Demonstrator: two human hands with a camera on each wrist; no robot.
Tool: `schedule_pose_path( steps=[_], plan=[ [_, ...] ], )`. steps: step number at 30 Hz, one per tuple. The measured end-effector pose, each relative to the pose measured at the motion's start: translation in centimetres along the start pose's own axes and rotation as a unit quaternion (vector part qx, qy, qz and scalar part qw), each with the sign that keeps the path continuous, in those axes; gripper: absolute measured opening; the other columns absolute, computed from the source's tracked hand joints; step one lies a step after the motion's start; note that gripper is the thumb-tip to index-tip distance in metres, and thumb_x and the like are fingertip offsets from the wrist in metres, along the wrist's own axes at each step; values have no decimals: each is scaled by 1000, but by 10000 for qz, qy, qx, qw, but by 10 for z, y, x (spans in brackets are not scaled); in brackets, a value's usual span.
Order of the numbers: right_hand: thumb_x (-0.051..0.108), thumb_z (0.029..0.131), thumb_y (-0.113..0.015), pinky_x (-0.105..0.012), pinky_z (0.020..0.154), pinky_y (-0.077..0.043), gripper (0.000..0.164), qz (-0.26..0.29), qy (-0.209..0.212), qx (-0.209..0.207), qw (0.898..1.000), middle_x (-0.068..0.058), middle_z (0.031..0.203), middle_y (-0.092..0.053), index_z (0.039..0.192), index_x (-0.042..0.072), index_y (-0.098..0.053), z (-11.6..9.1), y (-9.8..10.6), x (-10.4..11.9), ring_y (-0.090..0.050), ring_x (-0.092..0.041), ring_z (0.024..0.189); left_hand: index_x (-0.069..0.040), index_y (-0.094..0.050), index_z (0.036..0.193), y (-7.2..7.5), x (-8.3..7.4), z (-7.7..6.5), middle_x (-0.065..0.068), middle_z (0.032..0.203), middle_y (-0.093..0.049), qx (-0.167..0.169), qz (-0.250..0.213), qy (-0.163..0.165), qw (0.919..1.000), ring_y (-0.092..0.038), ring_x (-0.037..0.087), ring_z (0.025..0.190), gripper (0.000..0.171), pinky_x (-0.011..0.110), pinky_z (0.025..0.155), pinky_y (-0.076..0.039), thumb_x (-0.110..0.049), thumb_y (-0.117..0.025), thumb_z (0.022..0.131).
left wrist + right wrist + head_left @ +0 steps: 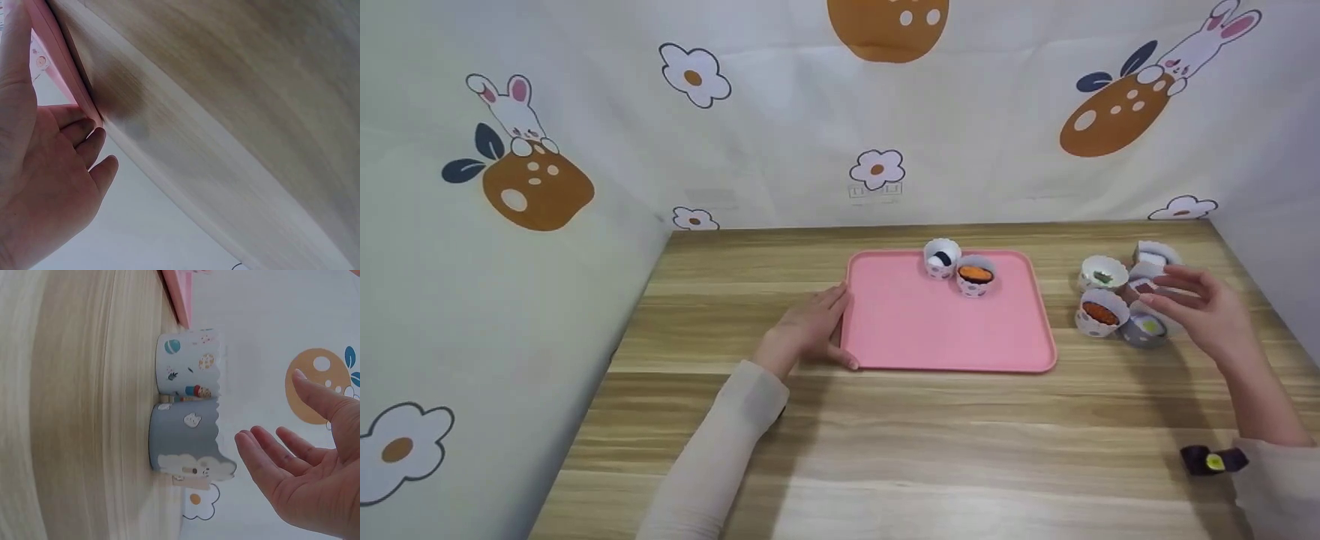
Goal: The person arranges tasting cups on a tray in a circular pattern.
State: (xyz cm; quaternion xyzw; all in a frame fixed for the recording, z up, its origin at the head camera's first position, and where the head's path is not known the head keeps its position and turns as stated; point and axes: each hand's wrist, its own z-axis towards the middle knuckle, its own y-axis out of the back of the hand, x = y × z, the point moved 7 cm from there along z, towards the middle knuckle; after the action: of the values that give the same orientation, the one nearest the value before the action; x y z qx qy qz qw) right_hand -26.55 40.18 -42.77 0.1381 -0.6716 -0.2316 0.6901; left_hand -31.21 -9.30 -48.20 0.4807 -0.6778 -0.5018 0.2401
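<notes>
My left hand (812, 326) rests against the left edge of a pink tray (915, 330), fingers along the side and thumb at the near left corner. On the tray's far part stand two paper cups: a white cup (932, 264) holding a black-and-white toy sushi piece (940, 259), and a cup with an orange-topped sushi piece (976, 274). My right hand (1211, 311) hovers over a cluster of paper cups right of the tray, holding nothing. Its fingers and thumb are apart in the right wrist view, beside a blue-grey cup (183, 433) and a white cup (183, 363).
The cluster includes a cup with a reddish-orange piece (1101, 313), one with a green-topped piece (1102, 277), and one with a yellow-and-white piece (1147, 325). A dark band with a yellow centre (1213, 461) lies near the right sleeve. A patterned curtain (780, 135) stands behind the wooden table (930, 442).
</notes>
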Motion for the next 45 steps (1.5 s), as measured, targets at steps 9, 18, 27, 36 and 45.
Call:
schedule_pose_path(
  steps=[9,18,27,36,45],
  plan=[
    [31,92,-72,3,71,-45,52,-235,-330,-586,9975,38,95,-49,137,11,-52,-3,17,-18,-52,23,90,-9,-8,161,0,1,1,7,170,-3,-39,-53,-17,10000,-6,23,158,127,41,130,-11,-72,-72,72],
    [32,92,-72,2,71,-46,57,-330,-427,-595,9968,36,94,-48,138,7,-50,-3,23,-34,-46,23,85,-7,-7,161,1,0,2,8,170,-2,-12,151,-62,9999,-7,23,158,128,38,130,-13,-73,-71,72],
    [42,94,-66,2,68,-41,85,-970,-768,81,9923,-33,140,-49,149,-11,-29,0,17,-50,-62,-24,118,-7,-7,161,0,0,1,8,170,-3,16,203,-56,9998,-7,23,158,127,39,130,-11,-74,-70,73],
    [37,95,-67,3,72,-39,84,-998,-634,671,9907,-37,148,-39,150,-11,-27,1,6,-55,-59,-8,115,-8,-7,161,0,1,1,7,170,-3,-22,129,-19,9999,-7,23,158,127,40,130,-12,-73,-71,72],
    [31,95,-68,3,70,-34,89,-1009,-614,1042,9875,-44,149,-28,149,-18,-17,0,-2,-54,-31,-59,132,-8,-9,161,0,0,3,8,170,-6,-44,248,-55,9997,-9,23,157,127,40,130,-12,-72,-73,71]
  ],
)
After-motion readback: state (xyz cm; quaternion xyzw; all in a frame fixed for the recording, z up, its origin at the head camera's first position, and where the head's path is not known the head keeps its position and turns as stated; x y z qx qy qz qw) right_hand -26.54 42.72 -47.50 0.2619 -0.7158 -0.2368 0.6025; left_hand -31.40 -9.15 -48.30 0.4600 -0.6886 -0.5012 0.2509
